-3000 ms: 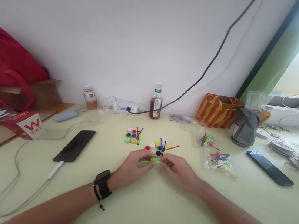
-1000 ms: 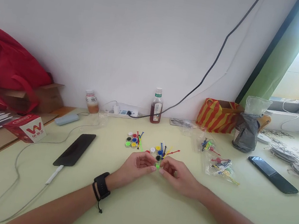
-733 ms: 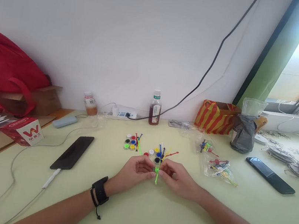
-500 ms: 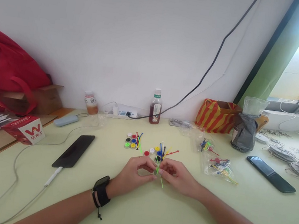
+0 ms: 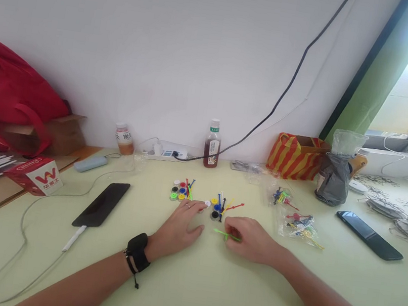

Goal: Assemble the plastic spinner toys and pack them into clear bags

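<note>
My right hand (image 5: 250,239) is closed in a pinch on a thin green plastic arrow (image 5: 220,232), whose tip sticks out to the left. My left hand (image 5: 181,225) reaches forward with fingers apart and holds nothing I can see. Its fingertips are at a white round piece (image 5: 207,204); whether they touch it I cannot tell. Beside that lie a yellow round piece (image 5: 214,201), a black round piece (image 5: 215,216) and a red arrow (image 5: 234,207) among several other coloured arrows. A second group of coloured round pieces (image 5: 182,191) with arrows lies farther left.
Clear bags of coloured arrows (image 5: 300,229) lie at the right, near a dark phone (image 5: 369,236). On the left are a charging phone (image 5: 101,205) and a red-and-white box (image 5: 34,174). A dark drink bottle (image 5: 212,146) stands by the wall.
My hands have parted. The left hand let go of the green piece and moved left, its fingers opening toward the white round piece. The right hand moved right, keeping the green arrow.
</note>
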`<state>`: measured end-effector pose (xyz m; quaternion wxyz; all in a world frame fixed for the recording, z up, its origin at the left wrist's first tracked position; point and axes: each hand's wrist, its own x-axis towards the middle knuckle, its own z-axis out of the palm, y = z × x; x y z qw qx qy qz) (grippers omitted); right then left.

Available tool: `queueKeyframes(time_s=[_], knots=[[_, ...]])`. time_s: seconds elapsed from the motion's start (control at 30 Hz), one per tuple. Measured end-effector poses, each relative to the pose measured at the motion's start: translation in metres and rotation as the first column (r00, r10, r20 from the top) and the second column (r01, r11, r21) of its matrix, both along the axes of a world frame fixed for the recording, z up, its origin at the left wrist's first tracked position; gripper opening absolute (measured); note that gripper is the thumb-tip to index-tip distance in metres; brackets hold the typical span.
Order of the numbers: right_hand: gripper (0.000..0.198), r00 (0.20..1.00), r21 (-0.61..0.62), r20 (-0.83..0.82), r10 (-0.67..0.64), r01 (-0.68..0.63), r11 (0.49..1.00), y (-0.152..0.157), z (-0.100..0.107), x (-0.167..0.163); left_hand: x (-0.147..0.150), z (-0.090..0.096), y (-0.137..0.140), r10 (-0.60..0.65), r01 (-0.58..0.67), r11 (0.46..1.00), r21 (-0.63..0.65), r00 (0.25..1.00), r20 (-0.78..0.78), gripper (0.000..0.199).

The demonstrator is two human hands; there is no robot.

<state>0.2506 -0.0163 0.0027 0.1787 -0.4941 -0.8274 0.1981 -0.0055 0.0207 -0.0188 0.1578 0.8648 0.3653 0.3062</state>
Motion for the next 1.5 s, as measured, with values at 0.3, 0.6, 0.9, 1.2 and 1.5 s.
queueKeyframes(time_s=[0.3,0.6,0.9,1.2,1.5], knots=[[0.012,0.903,0.207,0.323,-0.282,0.223,0.953,0.024,-0.006,0.031,0.002,0.000,-0.002,-0.005,0.009,0.999,0.047,0.997,-0.083,0.040],[0.032,0.970,0.438,0.180,-0.164,0.070,0.896,0.035,-0.024,0.029,0.007,0.007,-0.017,-0.097,0.110,0.993,0.040,0.966,-0.241,0.051],[0.051,0.996,0.369,0.080,0.040,-0.067,0.927,0.027,-0.037,0.012,0.005,0.004,-0.013,-0.176,0.180,0.984,0.002,0.963,-0.202,0.048],[0.046,0.996,0.306,-0.017,0.090,-0.081,0.949,0.032,-0.043,0.011,0.008,0.009,-0.014,-0.224,0.224,0.974,-0.020,0.966,-0.130,0.044],[0.052,0.996,0.306,-0.001,0.089,-0.084,0.948,0.032,-0.041,0.010,0.008,0.013,-0.017,-0.243,0.240,0.970,-0.043,0.967,-0.079,0.038]])
